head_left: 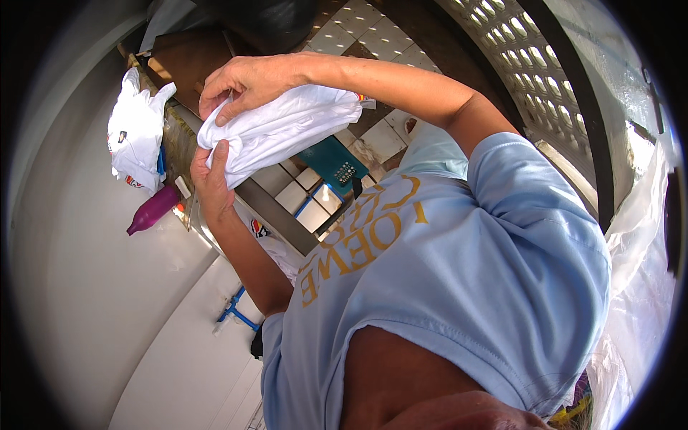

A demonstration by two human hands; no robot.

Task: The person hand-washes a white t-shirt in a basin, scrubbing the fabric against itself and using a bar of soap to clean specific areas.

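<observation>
White cloth (283,129) bunched between left hand (209,179) below, right hand (247,84) above.

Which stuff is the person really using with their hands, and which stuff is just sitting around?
In use:
- white cloth, bunched between both hands
- left hand, gripping its lower edge
- right hand, pinching it from above

Just lying about:
- purple bottle, on its side
- white bag by the wall
- teal box on the tiled floor
- clear plastic sheet at the right
</observation>
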